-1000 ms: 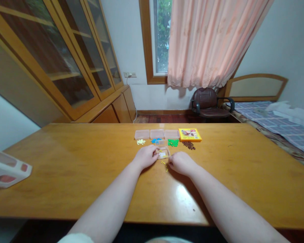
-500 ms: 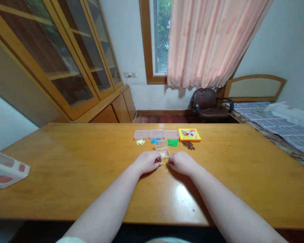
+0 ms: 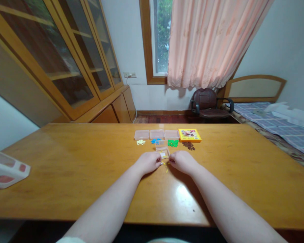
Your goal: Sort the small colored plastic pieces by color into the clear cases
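Note:
A small clear plastic box (image 3: 165, 151) stands with its lid (image 3: 161, 144) raised, holding some yellow bits and a white slip. My left hand (image 3: 149, 161) is at its left front corner, fingers bent together; what they grip, if anything, is hidden. To the right of the box, my right hand (image 3: 182, 161) has its fingers pinched, with a bit of yellow showing at the tips. Loose small yellow pieces (image 3: 166, 171) lie on the table between the hands. Behind are little piles of cream pieces (image 3: 141, 142), blue pieces (image 3: 155, 140), green pieces (image 3: 173, 143) and brown pieces (image 3: 188, 145).
Three clear plastic boxes (image 3: 142, 135) stand in a row behind the piles, beside a yellow printed box (image 3: 190, 135). A white plastic holder (image 3: 8, 170) is at the left of the wooden table (image 3: 66, 179). Beyond are a chair (image 3: 205, 101) and a bed (image 3: 281, 114).
My right hand has shifted very slightly at the box's right front corner. My left hand and the piles look the same.

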A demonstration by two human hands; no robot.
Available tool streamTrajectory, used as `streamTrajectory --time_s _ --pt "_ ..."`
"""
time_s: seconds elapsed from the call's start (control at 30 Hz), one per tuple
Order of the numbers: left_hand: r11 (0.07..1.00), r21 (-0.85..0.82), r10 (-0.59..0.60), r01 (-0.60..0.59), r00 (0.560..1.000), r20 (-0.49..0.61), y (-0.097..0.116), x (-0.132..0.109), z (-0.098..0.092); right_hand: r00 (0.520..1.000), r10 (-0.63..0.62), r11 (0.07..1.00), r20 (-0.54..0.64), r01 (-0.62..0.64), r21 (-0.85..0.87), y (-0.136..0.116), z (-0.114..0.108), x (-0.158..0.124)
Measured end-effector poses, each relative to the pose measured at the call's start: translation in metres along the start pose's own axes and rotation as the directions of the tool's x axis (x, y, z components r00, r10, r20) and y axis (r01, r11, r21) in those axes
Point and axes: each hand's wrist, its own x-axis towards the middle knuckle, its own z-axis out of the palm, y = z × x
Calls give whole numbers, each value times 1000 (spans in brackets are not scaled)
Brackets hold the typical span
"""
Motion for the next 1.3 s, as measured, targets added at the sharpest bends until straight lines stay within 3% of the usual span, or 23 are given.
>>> streamTrajectory --time_s 0.3,0.43,0.63,0.7,0.9,1.3 --pt "998 14 56 -57 998 4 -1 -1 0 999 -30 998 25 31 -57 -4 4 0" --pt "997 -7 73 -73 996 -42 -4 -1 -4 999 -21 997 34 24 -78 -8 5 1" --pt "996 -59 -76 66 978 -194 -9 2 -3 1000 -24 997 11 25 -77 -6 6 2" --pt "995 -71 -85 73 979 -184 -9 2 -3 1000 -18 997 12 19 -69 -5 6 2" --pt "998 -42 49 -53 995 -91 -2 -4 -6 1000 13 1000 -15 -13 -29 1 3 0" --pt "999 18 34 -34 999 6 2 0 0 1000 0 1000 26 0 -15 -4 6 3"
